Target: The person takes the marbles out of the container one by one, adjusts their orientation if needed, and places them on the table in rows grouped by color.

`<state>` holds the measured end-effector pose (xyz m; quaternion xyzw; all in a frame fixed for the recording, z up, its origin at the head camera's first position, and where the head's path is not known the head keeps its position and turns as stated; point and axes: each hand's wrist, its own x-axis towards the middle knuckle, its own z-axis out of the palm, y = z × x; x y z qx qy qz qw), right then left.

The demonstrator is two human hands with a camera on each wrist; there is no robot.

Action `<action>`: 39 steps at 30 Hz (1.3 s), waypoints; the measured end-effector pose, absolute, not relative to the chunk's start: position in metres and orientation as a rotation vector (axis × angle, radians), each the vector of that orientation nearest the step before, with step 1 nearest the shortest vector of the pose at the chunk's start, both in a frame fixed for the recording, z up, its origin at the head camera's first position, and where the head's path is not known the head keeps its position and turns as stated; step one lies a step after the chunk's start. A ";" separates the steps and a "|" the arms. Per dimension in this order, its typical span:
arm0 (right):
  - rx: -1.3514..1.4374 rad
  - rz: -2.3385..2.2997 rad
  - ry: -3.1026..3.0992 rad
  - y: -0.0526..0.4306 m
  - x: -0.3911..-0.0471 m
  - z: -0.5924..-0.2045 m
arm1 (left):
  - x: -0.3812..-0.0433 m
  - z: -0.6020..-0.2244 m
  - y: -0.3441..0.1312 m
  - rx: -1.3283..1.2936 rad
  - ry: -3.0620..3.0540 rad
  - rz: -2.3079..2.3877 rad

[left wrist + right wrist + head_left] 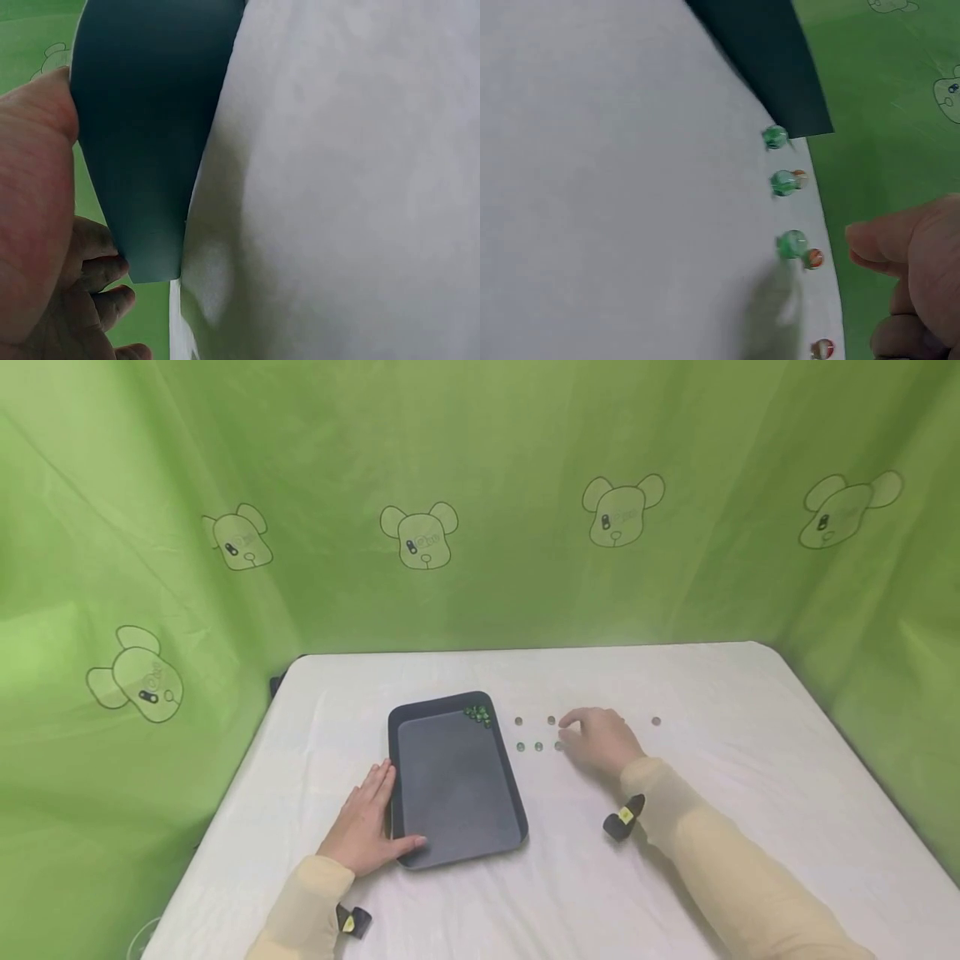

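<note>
While the left hand is resting on the left side of the tray, its fingers are lying along the rim and its thumb is reaching over the edge near the front left corner. That grip is loose: the fingers are touching the tray, not clenching it. The tray is lying flat on the white cloth, slightly askew, and a cluster of green marbles is sitting inside, in its far right corner.

To the right of the tray, 3 more green marbles are forming a short row. Beyond them, 3 reddish marbles are making a farther row: 2 are lying to the left of the right hand, and the other is lying well apart on the hand's right.

The right hand is hovering just beside the rightmost green marble of the near row. Its thumb and forefinger are pointing toward the tray with a small gap between their tips, so this grip is released. Green curtains with printed animal heads are hanging around the table, and pale sleeves are covering both arms.
</note>
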<state>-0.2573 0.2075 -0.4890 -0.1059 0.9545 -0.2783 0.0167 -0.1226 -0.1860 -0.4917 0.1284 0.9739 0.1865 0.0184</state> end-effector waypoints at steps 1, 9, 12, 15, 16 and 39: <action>-0.331 -0.874 2.974 0.208 -0.258 -0.485 | -0.122 -0.491 -0.186 0.398 3.023 0.576; -0.397 -0.843 3.005 0.207 -0.266 -0.457 | -0.122 -0.491 -0.186 0.407 3.027 0.584; -0.443 -0.836 3.016 0.201 -0.270 -0.450 | -0.122 -0.491 -0.187 0.409 3.031 0.584; -0.474 -0.842 3.005 0.191 -0.273 -0.442 | -0.122 -0.491 -0.187 0.411 3.033 0.578; -0.483 -0.850 2.996 0.187 -0.274 -0.440 | -0.122 -0.492 -0.187 0.410 3.033 0.576; -0.620 -0.738 2.925 0.098 -0.292 -0.452 | -0.124 -0.493 -0.185 0.394 3.023 0.585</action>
